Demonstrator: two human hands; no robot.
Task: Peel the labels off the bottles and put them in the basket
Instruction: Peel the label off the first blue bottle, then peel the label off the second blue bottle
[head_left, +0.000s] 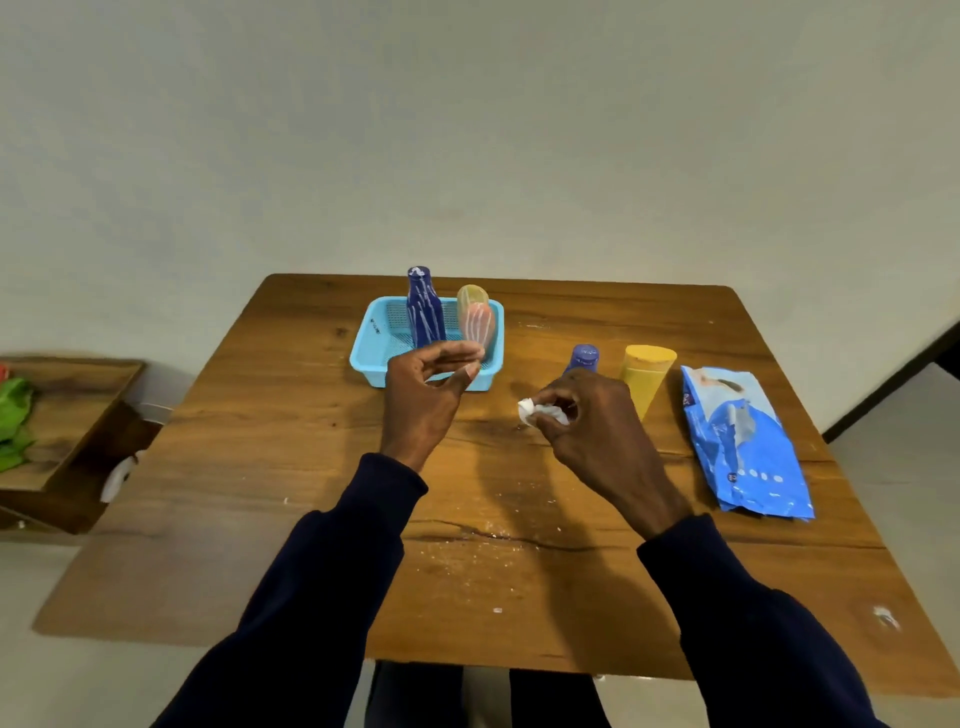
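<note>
Now, label wad (540, 413) in right hand (589, 415)

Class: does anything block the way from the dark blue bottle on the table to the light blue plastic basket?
Nothing visible: bare wooden table lies between the dark blue bottle and the light blue plastic basket. The left hand hovers by its near wall; the right hand, gripping crumpled white paper, is before the bottle.

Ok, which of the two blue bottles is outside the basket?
The blue bottle behind the right hand, beside the yellow bottle; the streaked blue bottle stands in the basket.
</note>
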